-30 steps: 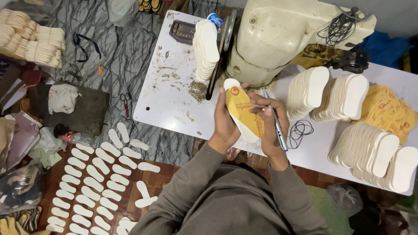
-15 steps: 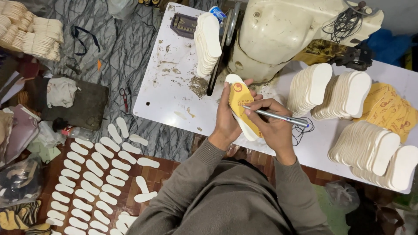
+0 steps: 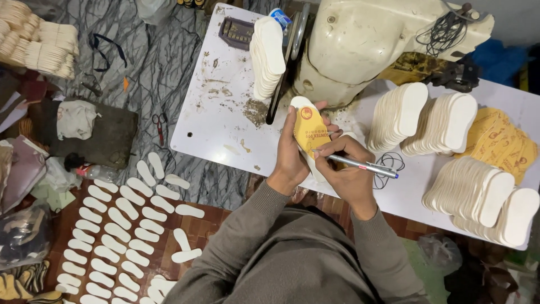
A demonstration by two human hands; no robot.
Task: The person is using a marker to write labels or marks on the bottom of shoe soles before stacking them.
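My left hand [image 3: 292, 157] grips a white insole [image 3: 306, 126] with a yellow liner stuck on its face, held upright over the near edge of the white table [image 3: 219, 124]. My right hand [image 3: 349, 171] holds a silver pen [image 3: 365, 166] lying almost level, its tip against the insole's yellow face. Both sleeves are grey-brown.
A cream sewing machine [image 3: 365, 39] stands at the back of the table. Stacks of white insoles [image 3: 267, 53] [image 3: 422, 118] [image 3: 484, 197] and a pile of yellow liners [image 3: 500, 141] lie around it. On the floor at left, several rows of white insoles [image 3: 112, 225], scissors [image 3: 159, 125] and bags.
The pen has swung from upright to nearly level in my right hand. The insole stays in my left hand, shifted slightly.
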